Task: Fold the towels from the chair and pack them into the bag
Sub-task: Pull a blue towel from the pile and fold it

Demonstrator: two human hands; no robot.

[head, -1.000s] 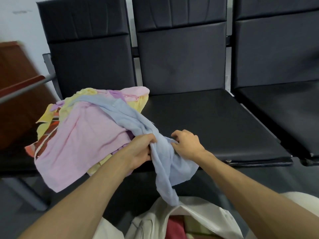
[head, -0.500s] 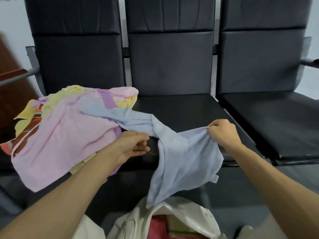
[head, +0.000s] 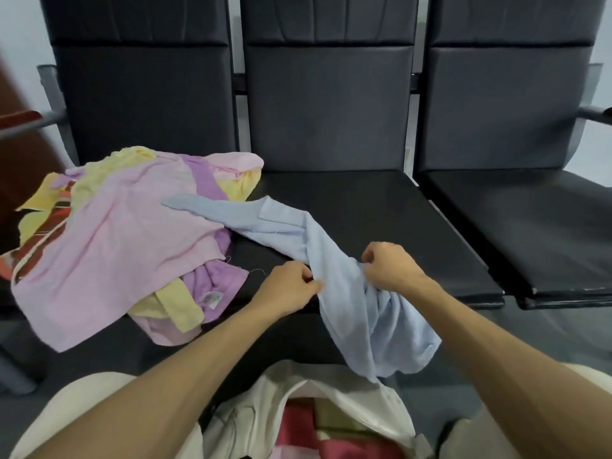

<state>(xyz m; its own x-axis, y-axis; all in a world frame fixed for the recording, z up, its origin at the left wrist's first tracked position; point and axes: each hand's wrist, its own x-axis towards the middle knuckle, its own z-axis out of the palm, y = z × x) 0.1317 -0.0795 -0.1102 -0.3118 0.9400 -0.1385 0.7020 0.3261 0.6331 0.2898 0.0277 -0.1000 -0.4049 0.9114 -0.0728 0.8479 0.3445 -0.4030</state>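
A light blue towel [head: 351,293] stretches from the towel pile across the middle chair seat [head: 381,220] and hangs over its front edge. My left hand [head: 288,286] pinches the towel's edge at the seat front. My right hand [head: 387,268] grips bunched blue cloth just to the right of it. A heap of pink, purple and yellow towels [head: 109,250] lies on the left seat. The open white bag [head: 331,402] sits below between my knees, with red and green folded cloth inside.
Three black padded chairs stand in a row; the right seat [head: 530,226] has nothing on it. A brown wooden piece [head: 20,150] and a metal armrest are at the far left. Grey floor lies under the chairs.
The blue towel has been pulled farther off the pile onto the middle seat. My right hand came back in towards my left, and both now hold the towel close together.
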